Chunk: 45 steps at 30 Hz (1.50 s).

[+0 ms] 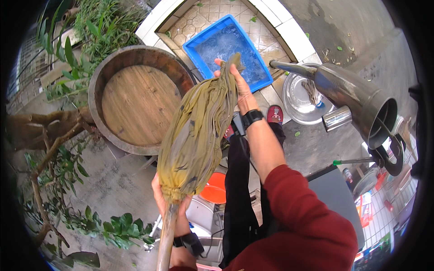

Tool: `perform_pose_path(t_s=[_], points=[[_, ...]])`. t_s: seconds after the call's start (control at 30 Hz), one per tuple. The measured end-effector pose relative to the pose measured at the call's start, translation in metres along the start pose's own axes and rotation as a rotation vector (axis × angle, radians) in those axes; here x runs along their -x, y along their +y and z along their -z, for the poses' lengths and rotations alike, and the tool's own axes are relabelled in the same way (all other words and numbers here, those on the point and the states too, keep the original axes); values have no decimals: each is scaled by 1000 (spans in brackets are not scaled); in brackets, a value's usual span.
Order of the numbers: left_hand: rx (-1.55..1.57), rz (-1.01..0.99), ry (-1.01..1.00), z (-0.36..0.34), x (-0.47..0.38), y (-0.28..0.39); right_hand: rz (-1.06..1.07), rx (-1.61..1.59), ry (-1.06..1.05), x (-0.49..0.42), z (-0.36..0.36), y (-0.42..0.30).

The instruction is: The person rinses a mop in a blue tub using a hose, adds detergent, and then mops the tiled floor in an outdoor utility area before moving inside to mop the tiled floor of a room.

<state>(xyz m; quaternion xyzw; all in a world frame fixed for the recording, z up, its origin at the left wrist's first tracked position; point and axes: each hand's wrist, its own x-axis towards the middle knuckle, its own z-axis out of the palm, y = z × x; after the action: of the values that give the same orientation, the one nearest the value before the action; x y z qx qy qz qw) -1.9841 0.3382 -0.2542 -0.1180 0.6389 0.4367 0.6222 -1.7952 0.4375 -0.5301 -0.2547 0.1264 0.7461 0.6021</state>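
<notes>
A mop with a head of olive-yellow cloth strips [196, 128] lies slantwise across the middle of the view, held in both hands. My left hand [169, 200] grips it at the bound neck, where the strips meet the wooden handle [168, 233]. Around the gathered tips of the strips is my right hand [239, 81], with the ends poking out past the fingers. Just beyond and beneath that hand sits a blue plastic basin [225, 23] full of bubbly water.
At left stands a round wooden tub [140, 150]. On the right, a metal pipe assembly [349, 98] juts over a shiny metal basin [295, 113] holding a wet cloth [312, 91]. White-tiled curbing [298, 40] borders the blue basin; an orange bucket [215, 189] is near my legs. Branches [44, 169] reach in from the left.
</notes>
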Motion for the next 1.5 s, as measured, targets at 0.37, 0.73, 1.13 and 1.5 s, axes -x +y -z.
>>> perform_pose_path(t_s=[0.37,0.73,1.13,1.5], points=[[-1341,-336,-443,-14,-55,28,-370,1555,120,-53,-48,8],[-1823,-569,-715,-24,-115,-3,-164,2553,-360,-44,-85,53],[-999,-187,-327,24,-163,32,534,1398,293,-12,-73,49],[-752,-155,115,69,-141,14,112,-328,462,49,-63,87]])
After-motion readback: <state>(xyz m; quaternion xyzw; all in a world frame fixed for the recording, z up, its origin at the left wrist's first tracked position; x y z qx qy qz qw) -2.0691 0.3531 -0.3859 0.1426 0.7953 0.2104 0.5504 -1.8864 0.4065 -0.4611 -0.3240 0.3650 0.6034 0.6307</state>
